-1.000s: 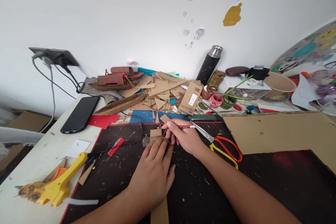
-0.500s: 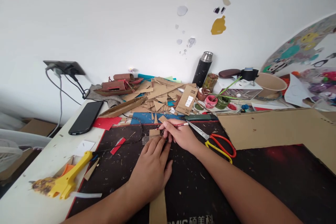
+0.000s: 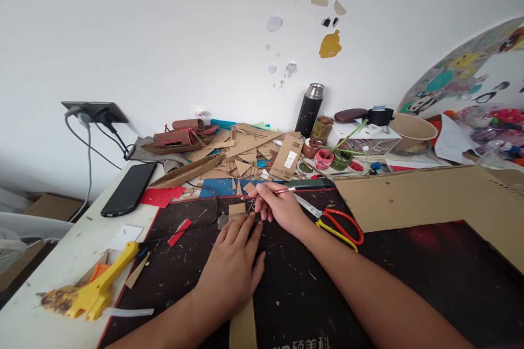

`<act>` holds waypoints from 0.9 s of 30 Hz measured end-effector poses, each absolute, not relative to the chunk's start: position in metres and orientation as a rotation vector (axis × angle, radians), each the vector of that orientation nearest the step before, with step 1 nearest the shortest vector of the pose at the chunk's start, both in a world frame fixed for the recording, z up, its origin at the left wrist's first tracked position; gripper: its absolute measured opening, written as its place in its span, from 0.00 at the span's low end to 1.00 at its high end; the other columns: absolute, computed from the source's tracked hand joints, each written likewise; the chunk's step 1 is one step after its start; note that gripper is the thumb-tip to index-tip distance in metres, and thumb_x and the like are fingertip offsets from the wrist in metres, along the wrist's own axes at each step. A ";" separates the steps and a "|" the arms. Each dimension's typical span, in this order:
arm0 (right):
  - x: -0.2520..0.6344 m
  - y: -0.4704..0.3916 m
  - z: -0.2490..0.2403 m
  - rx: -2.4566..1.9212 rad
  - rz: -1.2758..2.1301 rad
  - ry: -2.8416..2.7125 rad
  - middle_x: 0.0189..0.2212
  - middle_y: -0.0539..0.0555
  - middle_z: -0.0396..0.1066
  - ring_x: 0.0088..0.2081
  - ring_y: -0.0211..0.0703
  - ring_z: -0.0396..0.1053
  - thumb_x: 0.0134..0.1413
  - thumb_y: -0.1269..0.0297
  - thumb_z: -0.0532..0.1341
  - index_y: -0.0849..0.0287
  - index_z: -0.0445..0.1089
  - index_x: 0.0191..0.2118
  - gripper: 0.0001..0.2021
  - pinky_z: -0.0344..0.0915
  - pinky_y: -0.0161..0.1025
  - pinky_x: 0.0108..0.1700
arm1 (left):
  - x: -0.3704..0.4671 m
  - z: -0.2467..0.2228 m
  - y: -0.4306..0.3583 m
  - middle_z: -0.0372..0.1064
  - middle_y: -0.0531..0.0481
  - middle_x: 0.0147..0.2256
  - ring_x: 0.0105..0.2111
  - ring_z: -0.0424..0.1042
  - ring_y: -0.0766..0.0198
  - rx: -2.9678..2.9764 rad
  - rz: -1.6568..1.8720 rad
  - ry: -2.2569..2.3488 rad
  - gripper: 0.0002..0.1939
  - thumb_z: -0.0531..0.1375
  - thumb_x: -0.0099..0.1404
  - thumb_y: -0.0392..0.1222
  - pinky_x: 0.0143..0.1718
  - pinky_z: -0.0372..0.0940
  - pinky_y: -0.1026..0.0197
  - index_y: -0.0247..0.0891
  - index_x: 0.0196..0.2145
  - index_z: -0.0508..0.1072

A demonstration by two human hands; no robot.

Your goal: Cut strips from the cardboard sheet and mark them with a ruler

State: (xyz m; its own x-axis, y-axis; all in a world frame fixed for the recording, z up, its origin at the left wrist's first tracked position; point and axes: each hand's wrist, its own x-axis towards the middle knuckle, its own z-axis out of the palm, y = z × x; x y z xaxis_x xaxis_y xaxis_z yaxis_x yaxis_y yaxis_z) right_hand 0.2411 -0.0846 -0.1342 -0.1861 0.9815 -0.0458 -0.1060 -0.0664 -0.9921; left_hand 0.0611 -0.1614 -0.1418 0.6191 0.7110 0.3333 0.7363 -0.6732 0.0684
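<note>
Right now the right hand (image 3: 280,208) pinches a thin red-handled brush (image 3: 273,192) between its fingers (image 3: 262,203), tip angled down toward a small cardboard piece (image 3: 237,209) lying on the dark mat (image 3: 295,289); the pencil-like grip looks suited to fine strokes. Flat beside it, the left hand (image 3: 231,267) lies palm down with its fingers spread, gripping nothing, their tips pressing a clear ruler (image 3: 229,220) against the near edge of the piece, probably to keep both from sliding. A cardboard strip (image 3: 242,330) pokes out from under that wrist. Just right of the right hand lie scissors (image 3: 333,221) with red and yellow handles, blades pointing toward the brush, within easy reach. Farther right a big cardboard sheet (image 3: 429,196) overlaps the mat. Behind the hands, a heap of cardboard scraps (image 3: 249,152) spreads across the tabletop (image 3: 53,283), with paint pots (image 3: 331,159) and a black flask (image 3: 308,109) near the wall. Left of the mat sit a phone (image 3: 129,188), a red corrugated scrap (image 3: 161,195) and a yellow glue gun (image 3: 102,286), well apart from the work.
</note>
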 end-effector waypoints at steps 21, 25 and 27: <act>0.264 -0.078 -0.132 -1.171 1.213 -1.267 0.22 0.49 0.71 0.18 0.35 0.67 0.64 0.36 0.61 0.59 0.77 0.38 0.27 0.57 0.31 0.18 | 0.042 -0.119 -0.157 0.79 0.40 0.52 0.49 0.77 0.48 -2.845 -0.559 -1.133 0.15 0.59 0.76 0.38 0.50 0.73 0.46 0.37 0.57 0.77; 0.262 -0.079 -0.133 -1.154 1.222 -1.293 0.22 0.48 0.71 0.18 0.34 0.66 0.64 0.38 0.61 0.60 0.77 0.38 0.26 0.56 0.30 0.17 | 0.017 -0.110 -0.157 0.79 0.41 0.51 0.50 0.77 0.48 -2.799 -0.506 -1.210 0.14 0.58 0.78 0.41 0.52 0.73 0.46 0.40 0.56 0.79; 0.261 -0.080 -0.134 -1.154 1.224 -1.310 0.22 0.48 0.71 0.17 0.34 0.66 0.64 0.38 0.61 0.60 0.77 0.38 0.26 0.56 0.30 0.17 | 0.005 -0.110 -0.157 0.80 0.42 0.50 0.50 0.77 0.48 -2.801 -0.439 -1.217 0.13 0.58 0.78 0.42 0.52 0.73 0.46 0.40 0.54 0.79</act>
